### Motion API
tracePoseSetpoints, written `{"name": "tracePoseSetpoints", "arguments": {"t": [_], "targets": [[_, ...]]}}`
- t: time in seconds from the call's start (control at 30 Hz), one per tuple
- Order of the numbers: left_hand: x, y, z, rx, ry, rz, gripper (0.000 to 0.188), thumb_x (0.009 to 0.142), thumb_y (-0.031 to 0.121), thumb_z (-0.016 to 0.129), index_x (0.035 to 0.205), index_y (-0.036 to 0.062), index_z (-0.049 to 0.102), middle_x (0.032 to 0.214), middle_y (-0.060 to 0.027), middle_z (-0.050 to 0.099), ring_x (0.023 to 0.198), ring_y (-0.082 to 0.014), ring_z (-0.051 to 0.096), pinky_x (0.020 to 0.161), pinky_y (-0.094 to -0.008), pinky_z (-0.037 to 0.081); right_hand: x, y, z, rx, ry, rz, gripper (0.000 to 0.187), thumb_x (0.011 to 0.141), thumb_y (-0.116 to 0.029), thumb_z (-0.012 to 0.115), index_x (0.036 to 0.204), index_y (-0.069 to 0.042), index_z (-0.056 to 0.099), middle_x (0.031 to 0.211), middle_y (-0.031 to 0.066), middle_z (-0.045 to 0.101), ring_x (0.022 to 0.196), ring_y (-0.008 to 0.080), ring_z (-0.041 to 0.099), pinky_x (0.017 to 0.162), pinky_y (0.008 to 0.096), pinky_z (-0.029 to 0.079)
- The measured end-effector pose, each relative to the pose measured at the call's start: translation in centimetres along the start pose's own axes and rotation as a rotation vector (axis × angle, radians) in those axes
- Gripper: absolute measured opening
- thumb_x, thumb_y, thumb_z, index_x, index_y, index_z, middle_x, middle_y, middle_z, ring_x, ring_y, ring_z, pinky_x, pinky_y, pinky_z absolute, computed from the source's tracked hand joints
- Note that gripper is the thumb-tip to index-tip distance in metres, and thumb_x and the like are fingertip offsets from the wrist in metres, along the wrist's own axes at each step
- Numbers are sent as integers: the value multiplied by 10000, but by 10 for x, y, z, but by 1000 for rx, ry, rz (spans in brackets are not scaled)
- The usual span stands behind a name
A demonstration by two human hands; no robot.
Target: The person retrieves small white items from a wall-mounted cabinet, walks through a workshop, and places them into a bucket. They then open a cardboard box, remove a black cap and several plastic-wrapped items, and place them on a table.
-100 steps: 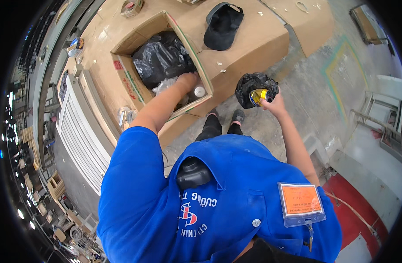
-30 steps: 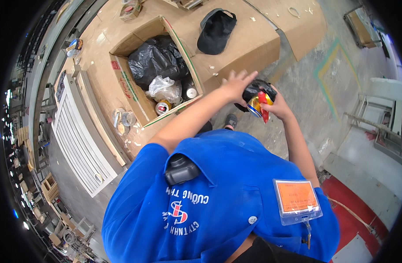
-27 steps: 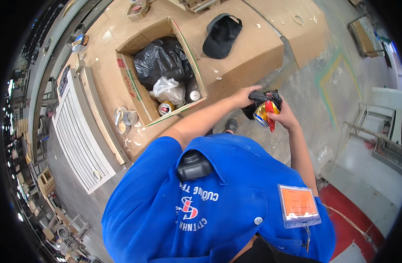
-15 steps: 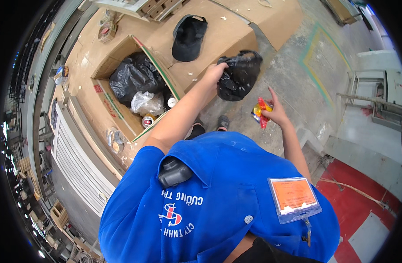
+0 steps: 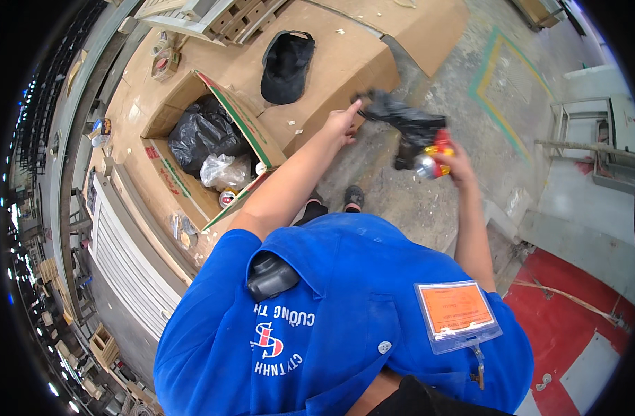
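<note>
A black plastic bag (image 5: 405, 116) stretches blurred in the air between my two hands. My left hand (image 5: 342, 125) pinches one end of it, with a finger extended along the top. On the right, my closed right hand (image 5: 458, 165) grips a red and yellow drink can (image 5: 434, 157) whose silver end points left. The can touches or overlaps the lower right part of the bag; whether any of it is inside, I cannot tell.
At left stands an open cardboard box (image 5: 170, 175) holding a black bag (image 5: 205, 135), clear plastic (image 5: 224, 170) and a can (image 5: 227, 197). A black cap (image 5: 287, 67) lies on the cardboard-covered surface (image 5: 352, 55). Grey slatted panels (image 5: 127, 239) lean nearby.
The bag has gone from hanging bunched at my left hand to stretching across toward the right. My right hand has risen, bringing the can against the bag, and its extended finger has curled in.
</note>
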State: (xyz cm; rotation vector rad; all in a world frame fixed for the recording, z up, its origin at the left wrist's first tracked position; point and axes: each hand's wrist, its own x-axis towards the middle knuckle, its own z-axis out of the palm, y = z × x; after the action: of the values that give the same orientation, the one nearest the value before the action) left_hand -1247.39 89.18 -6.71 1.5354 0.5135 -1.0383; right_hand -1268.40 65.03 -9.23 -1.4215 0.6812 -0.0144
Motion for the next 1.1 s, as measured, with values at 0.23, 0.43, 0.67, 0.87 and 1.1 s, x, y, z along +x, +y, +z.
{"name": "tracePoseSetpoints", "arguments": {"t": [0.23, 0.43, 0.67, 0.87, 1.1], "targets": [[-27, -31, -26, 604, -210, 479, 531, 793, 288, 650, 1219, 46, 446, 1023, -112, 560, 943, -194, 537, 807, -318, 451, -35, 55, -180, -777, 683, 261, 455, 623, -192, 691, 1024, -17, 565, 936, 153, 627, 808, 227, 614, 718, 329, 486], [-52, -41, -41, 810, -295, 621, 376, 802, 180, 637, 1133, 38, 527, 975, -96, 577, 895, -180, 554, 793, -296, 453, -109, 84, -220, -1080, 191, 719, 401, 506, -160, 723, 872, -19, 637, 793, 131, 643, 765, 234, 604, 734, 312, 476], [-105, -13, -66, 894, -360, 749, 240, 807, 143, 626, 1014, 24, 594, 899, -74, 620, 837, -143, 580, 751, -276, 464, -127, 148, -269, -1168, 678, 495, 773, 594, -418, 708, 1222, -40, 464, 1180, 211, 525, 1069, 339, 522, 903, 380, 410], [-149, 89, -203, 879, 398, 633, 234, 734, 165, 647, 911, 13, 641, 867, -130, 632, 813, -178, 605, 737, -297, 473, -103, 173, -221, -499, 885, 241, 512, 619, -238, 726, 1039, 0, 556, 947, 132, 608, 820, 209, 590, 736, 321, 470], [-33, 60, -292, 1970, 508, 578, 684, 702, 587, 576, 1226, 152, 505, 1303, -106, 427, 1241, -306, 328, 1023, -554, 185, -50, 130, -137, -428, 694, 109, 488, 668, -152, 695, 1084, 19, 506, 1010, 115, 571, 872, 194, 558, 767, 305, 460]]}}
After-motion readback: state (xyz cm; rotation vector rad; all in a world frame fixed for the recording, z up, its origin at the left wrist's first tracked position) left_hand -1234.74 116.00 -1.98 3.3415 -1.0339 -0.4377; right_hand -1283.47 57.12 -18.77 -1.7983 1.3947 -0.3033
